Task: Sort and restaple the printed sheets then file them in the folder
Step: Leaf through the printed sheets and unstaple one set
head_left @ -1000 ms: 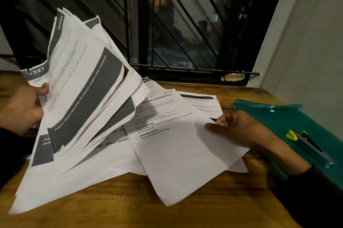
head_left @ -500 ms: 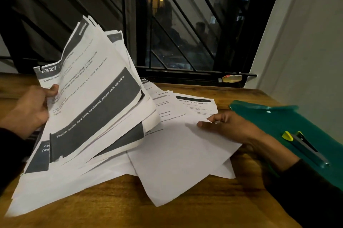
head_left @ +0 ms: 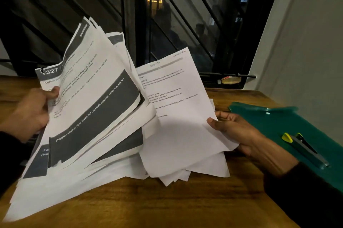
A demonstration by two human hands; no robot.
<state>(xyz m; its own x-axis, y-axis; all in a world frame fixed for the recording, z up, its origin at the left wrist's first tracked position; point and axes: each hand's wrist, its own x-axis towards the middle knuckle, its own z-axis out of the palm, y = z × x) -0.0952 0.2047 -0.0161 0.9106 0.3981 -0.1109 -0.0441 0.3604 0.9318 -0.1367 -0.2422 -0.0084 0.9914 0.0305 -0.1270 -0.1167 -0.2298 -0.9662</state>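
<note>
My left hand (head_left: pixel 30 114) grips a fanned bundle of printed sheets (head_left: pixel 89 109) with dark grey bands, tilted up off the table on the left. My right hand (head_left: pixel 239 131) pinches the right edge of a white text sheet (head_left: pixel 178 109) and holds it raised, leaning against the bundle. More loose sheets (head_left: pixel 207 168) lie flat beneath it on the wooden table (head_left: pixel 167 205). A green folder (head_left: pixel 274 122) lies at the right, with a grey and yellow stapler-like tool (head_left: pixel 304 148) resting on it.
A dark window with a metal grille (head_left: pixel 167 23) runs behind the table. A white wall (head_left: pixel 306 42) rises at the right. A small bottle (head_left: pixel 230 80) lies on the window ledge. Bare wood shows along the table's front edge.
My right hand has lifted the top text sheet from flat on the table to upright. The bundle in my left hand has shifted slightly right.
</note>
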